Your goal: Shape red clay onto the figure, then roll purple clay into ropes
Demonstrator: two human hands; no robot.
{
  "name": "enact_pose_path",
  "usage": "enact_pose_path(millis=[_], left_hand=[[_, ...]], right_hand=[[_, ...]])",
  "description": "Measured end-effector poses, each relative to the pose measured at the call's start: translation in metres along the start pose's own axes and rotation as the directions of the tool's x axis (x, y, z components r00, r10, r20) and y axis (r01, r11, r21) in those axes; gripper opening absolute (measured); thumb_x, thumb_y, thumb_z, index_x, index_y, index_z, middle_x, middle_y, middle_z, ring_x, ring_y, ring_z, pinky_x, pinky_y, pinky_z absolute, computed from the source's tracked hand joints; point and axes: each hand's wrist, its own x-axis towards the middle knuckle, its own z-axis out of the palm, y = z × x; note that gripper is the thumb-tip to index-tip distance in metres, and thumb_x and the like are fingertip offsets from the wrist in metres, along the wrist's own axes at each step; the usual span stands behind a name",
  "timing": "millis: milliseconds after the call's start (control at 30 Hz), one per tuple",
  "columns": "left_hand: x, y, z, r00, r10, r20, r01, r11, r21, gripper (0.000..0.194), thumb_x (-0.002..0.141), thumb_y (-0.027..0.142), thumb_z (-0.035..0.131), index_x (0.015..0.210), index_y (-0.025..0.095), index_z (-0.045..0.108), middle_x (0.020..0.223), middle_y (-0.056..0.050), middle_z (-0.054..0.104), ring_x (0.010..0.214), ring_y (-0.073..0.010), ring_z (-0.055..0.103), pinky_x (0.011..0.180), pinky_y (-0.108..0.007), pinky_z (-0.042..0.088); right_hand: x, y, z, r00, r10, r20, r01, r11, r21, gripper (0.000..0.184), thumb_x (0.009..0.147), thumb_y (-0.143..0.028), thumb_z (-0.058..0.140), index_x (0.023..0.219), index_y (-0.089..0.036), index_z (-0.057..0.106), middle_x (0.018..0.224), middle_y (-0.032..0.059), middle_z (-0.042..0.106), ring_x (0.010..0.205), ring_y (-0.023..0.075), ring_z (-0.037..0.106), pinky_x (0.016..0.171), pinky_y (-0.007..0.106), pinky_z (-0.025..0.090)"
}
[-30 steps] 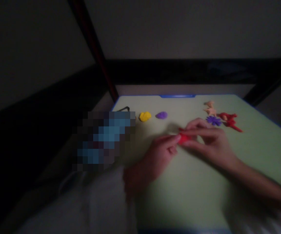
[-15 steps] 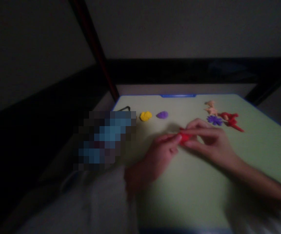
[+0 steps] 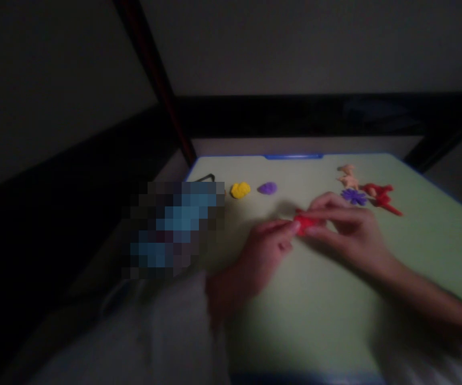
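Note:
A small lump of red modelling clay (image 3: pixel 303 224) is held between my two hands above the middle of the table. My left hand (image 3: pixel 267 251) pinches its left side with thumb and fingers. From the right, my right hand (image 3: pixel 351 230) grips it between thumb and fingertips. Just beyond my right hand lie a purple flower-like clay shape (image 3: pixel 353 197), red clay pieces (image 3: pixel 382 197) and pale peach pieces (image 3: pixel 348 181). The fingers partly cover the red lump, so its exact shape cannot be made out.
A yellow clay lump (image 3: pixel 240 190) and a purple clay lump (image 3: pixel 268 188) lie towards the far left of the pale table (image 3: pixel 303 326), which has a blue rim. A pixelated blue patch (image 3: pixel 185 214) covers something at its left edge. The room is dim.
Both hands stay in nearly the same place. The fingers of my right hand have shifted slightly on the red clay, and more of it shows now.

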Motion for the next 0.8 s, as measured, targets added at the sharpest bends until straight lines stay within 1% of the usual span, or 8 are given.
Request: enact_pose_path(millis=[100, 167, 300, 400, 500, 600, 667, 800], left_hand=[[0.0036, -0.0002, 0.0015, 0.999, -0.005, -0.034, 0.004, 1.000, -0.019, 0.030, 0.078, 0.037, 0.055, 0.058, 0.018, 0.044, 0.057, 0.004, 0.039, 0.053, -0.0089, 0.033, 0.055, -0.026, 0.028], [0.0046, -0.0017, 0.0006, 0.999, 0.010, -0.048, -0.010, 1.000, 0.005, 0.032, 0.078, 0.038, 0.054, 0.057, 0.018, 0.043, 0.057, 0.003, 0.039, 0.054, -0.0091, 0.033, 0.055, -0.026, 0.029], [0.0015, -0.0041, -0.0018, 0.995, 0.089, -0.039, -0.086, 0.994, 0.073, 0.024, 0.073, 0.034, 0.064, 0.062, 0.016, 0.052, 0.060, 0.003, 0.041, 0.057, -0.0094, 0.035, 0.056, -0.025, 0.029], [-0.0014, -0.0027, -0.0002, 0.994, 0.100, -0.038, -0.097, 0.993, 0.066, 0.020, 0.073, 0.034, 0.065, 0.068, 0.016, 0.058, 0.060, 0.003, 0.043, 0.059, -0.0097, 0.036, 0.057, -0.025, 0.028], [-0.0018, -0.0004, 0.0028, 0.994, 0.091, -0.062, -0.088, 0.995, 0.046, 0.026, 0.073, 0.036, 0.065, 0.062, 0.016, 0.052, 0.058, 0.003, 0.041, 0.057, -0.0093, 0.035, 0.057, -0.025, 0.029], [-0.0006, -0.0002, 0.0036, 0.993, 0.057, -0.100, -0.056, 0.998, 0.012, 0.035, 0.076, 0.045, 0.058, 0.059, 0.017, 0.046, 0.059, 0.004, 0.039, 0.055, -0.0089, 0.034, 0.056, -0.025, 0.029], [-0.0003, -0.0016, 0.0024, 0.994, 0.070, -0.088, -0.068, 0.997, 0.029, 0.034, 0.077, 0.045, 0.058, 0.060, 0.017, 0.047, 0.060, 0.003, 0.040, 0.056, -0.0087, 0.034, 0.056, -0.025, 0.030], [-0.0020, -0.0045, -0.0014, 0.990, 0.128, -0.059, -0.121, 0.986, 0.111, 0.022, 0.074, 0.037, 0.064, 0.071, 0.016, 0.060, 0.063, 0.003, 0.045, 0.060, -0.0091, 0.039, 0.058, -0.025, 0.031]], right_hand=[[-0.0001, 0.0003, -0.0001, 1.000, -0.007, -0.016, 0.007, 1.000, -0.004, 0.020, 0.073, -0.022, 0.072, 0.091, -0.032, 0.073, 0.086, 0.0022, 0.060, 0.079, 0.0158, 0.057, 0.062, 0.029, 0.047], [-0.0001, 0.0004, 0.0000, 0.999, -0.030, -0.012, 0.030, 0.999, -0.015, 0.021, 0.074, -0.022, 0.072, 0.092, -0.032, 0.073, 0.085, 0.0020, 0.060, 0.077, 0.0151, 0.056, 0.062, 0.029, 0.047], [-0.0003, 0.0003, 0.0007, 0.998, -0.056, 0.012, 0.056, 0.997, -0.047, 0.023, 0.074, -0.022, 0.072, 0.094, -0.032, 0.073, 0.086, 0.0021, 0.060, 0.078, 0.0157, 0.057, 0.063, 0.029, 0.047], [-0.0007, -0.0001, 0.0012, 0.998, -0.056, 0.015, 0.057, 0.996, -0.071, 0.022, 0.074, -0.023, 0.071, 0.094, -0.032, 0.073, 0.086, 0.0023, 0.060, 0.080, 0.0160, 0.057, 0.063, 0.029, 0.048], [-0.0009, -0.0006, 0.0011, 0.998, -0.055, 0.003, 0.055, 0.995, -0.086, 0.020, 0.075, -0.024, 0.071, 0.093, -0.032, 0.073, 0.085, 0.0019, 0.060, 0.077, 0.0152, 0.057, 0.062, 0.029, 0.048], [-0.0010, -0.0006, 0.0007, 0.999, -0.045, -0.002, 0.045, 0.996, -0.078, 0.019, 0.075, -0.024, 0.071, 0.092, -0.032, 0.073, 0.086, 0.0018, 0.060, 0.077, 0.0152, 0.057, 0.063, 0.030, 0.048], [-0.0008, -0.0005, 0.0007, 0.999, -0.047, 0.002, 0.047, 0.997, -0.068, 0.020, 0.075, -0.023, 0.071, 0.092, -0.032, 0.073, 0.086, 0.0019, 0.060, 0.078, 0.0155, 0.057, 0.063, 0.030, 0.048], [-0.0004, -0.0004, 0.0015, 0.998, -0.053, 0.017, 0.054, 0.996, -0.071, 0.020, 0.075, -0.022, 0.071, 0.093, -0.031, 0.073, 0.086, 0.0022, 0.060, 0.079, 0.0162, 0.057, 0.064, 0.030, 0.048]])
